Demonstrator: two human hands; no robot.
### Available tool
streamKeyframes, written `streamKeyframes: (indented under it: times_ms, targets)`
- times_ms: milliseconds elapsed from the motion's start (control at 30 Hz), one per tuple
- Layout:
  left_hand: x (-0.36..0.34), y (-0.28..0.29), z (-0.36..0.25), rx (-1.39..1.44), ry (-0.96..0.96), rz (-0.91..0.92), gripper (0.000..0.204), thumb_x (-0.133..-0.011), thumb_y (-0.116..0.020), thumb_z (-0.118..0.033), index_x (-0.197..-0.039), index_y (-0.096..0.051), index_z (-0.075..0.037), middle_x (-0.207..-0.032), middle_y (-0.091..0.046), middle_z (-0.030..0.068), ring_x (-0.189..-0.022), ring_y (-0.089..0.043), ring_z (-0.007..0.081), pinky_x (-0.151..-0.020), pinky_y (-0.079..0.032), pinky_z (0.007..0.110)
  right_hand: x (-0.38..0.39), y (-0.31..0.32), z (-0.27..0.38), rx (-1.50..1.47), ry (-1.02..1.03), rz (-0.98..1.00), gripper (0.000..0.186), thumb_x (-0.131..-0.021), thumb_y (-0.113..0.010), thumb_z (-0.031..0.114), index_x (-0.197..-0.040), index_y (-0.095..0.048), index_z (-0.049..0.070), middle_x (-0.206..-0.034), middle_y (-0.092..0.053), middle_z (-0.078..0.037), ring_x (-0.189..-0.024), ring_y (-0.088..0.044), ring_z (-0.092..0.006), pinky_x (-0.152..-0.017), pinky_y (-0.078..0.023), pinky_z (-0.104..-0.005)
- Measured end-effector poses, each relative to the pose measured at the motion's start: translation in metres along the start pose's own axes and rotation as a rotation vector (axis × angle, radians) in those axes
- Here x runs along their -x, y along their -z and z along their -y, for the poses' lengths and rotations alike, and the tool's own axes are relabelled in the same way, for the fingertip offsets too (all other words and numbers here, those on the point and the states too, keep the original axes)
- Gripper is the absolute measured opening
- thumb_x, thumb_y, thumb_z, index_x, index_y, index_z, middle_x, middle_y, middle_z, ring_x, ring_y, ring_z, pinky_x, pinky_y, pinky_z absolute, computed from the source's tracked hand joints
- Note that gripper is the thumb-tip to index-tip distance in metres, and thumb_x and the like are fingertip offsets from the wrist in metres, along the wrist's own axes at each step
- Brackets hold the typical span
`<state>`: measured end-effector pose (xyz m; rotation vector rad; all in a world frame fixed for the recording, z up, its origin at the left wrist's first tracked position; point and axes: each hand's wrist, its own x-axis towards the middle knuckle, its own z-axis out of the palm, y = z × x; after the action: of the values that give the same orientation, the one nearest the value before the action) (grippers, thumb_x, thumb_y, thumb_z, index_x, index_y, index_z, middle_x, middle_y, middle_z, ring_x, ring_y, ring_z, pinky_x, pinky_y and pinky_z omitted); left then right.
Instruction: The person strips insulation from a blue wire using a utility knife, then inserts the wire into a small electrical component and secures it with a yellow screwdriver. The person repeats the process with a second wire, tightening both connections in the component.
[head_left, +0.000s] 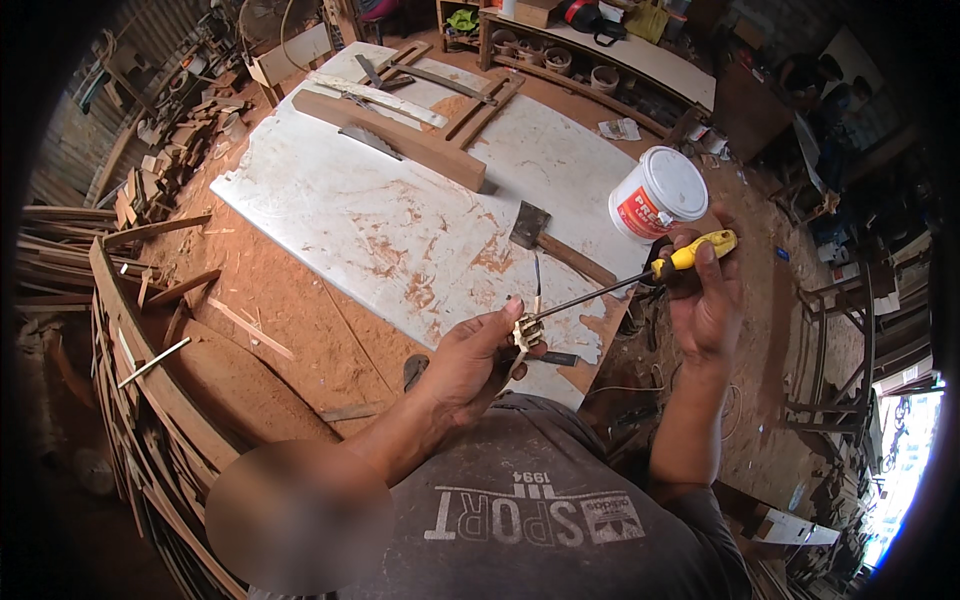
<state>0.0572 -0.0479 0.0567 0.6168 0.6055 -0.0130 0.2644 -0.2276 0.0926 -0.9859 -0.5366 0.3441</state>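
My left hand (470, 360) is closed around a small cream-coloured ribbed piece (527, 331), held just above the near edge of the table. Its exact kind I cannot make out. A screwdriver (690, 257) with a yellow and black handle is gripped in my right hand (708, 300). The long shank slants down to the left, and its tip meets the cream piece. A thin dark piece with a pale lower end (538, 280) stands beside the tip; whether it joins the cream piece is unclear. Beyond the shank lies a wooden-handled hammer (570, 255).
The white, sawdust-marked table (330, 225) bears a wooden plank with a saw blade (400, 140), a wooden frame (487, 115) and a white bucket (672, 185) at right. Timber strips (150, 370) are stacked at left. A shelf bench (620, 50) stands behind.
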Motion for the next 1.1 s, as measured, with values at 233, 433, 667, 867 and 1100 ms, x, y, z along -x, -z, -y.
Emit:
streamKeyframes:
  times_ms: [233, 433, 667, 867, 1100]
  targets:
    - [-0.002, -0.001, 0.003, 0.058, -0.054, 0.015, 0.036, -0.103, -0.059, -0.04, -0.108, -0.06, -0.004, -0.097, -0.064, 0.0077, -0.088, -0.062, 0.0196, -0.072, -0.048, 0.035, 0.007, -0.007, 0.013, 0.1, 0.084, -0.189, 0.056, -0.097, -0.069, 0.016, -0.147, -0.044, 0.005, -0.103, -0.067, -0.01, -0.091, -0.067, -0.0181, -0.084, -0.058, -0.0317]
    - [-0.001, -0.006, 0.0, 0.126, -0.071, 0.036, 0.033, -0.104, -0.057, -0.04, -0.103, -0.058, -0.007, -0.087, -0.065, 0.0086, -0.085, -0.063, 0.0209, -0.07, -0.047, 0.035, 0.016, -0.015, 0.017, 0.171, 0.128, -0.144, 0.055, -0.096, -0.07, 0.014, -0.145, -0.045, 0.004, -0.101, -0.067, -0.011, -0.09, -0.067, -0.0181, -0.081, -0.059, -0.0333]
    - [-0.001, -0.007, 0.001, 0.142, -0.064, 0.043, 0.033, -0.104, -0.057, -0.042, -0.101, -0.057, -0.008, -0.086, -0.064, 0.0075, -0.084, -0.062, 0.0205, -0.067, -0.047, 0.035, 0.017, -0.013, 0.018, 0.175, 0.125, -0.156, 0.054, -0.096, -0.07, 0.013, -0.143, -0.046, 0.003, -0.1, -0.068, -0.011, -0.091, -0.068, -0.0178, -0.081, -0.059, -0.033]
    - [0.001, -0.009, 0.0, 0.159, -0.039, 0.039, 0.034, -0.103, -0.057, -0.042, -0.1, -0.057, -0.008, -0.088, -0.064, 0.0062, -0.083, -0.063, 0.019, -0.068, -0.048, 0.035, 0.016, -0.01, 0.013, 0.166, 0.121, -0.194, 0.054, -0.095, -0.071, 0.01, -0.142, -0.047, 0.002, -0.101, -0.068, -0.01, -0.093, -0.067, -0.0169, -0.082, -0.059, -0.0332]
    - [0.003, -0.006, 0.0, 0.175, -0.042, 0.08, 0.036, -0.103, -0.06, -0.041, -0.103, -0.06, -0.005, -0.093, -0.065, 0.0055, -0.086, -0.067, 0.0161, -0.067, -0.05, 0.03, 0.019, -0.005, 0.013, 0.181, 0.104, -0.172, 0.052, -0.096, -0.069, 0.012, -0.142, -0.047, 0.002, -0.104, -0.067, -0.011, -0.096, -0.066, -0.0147, -0.085, -0.058, -0.0327]
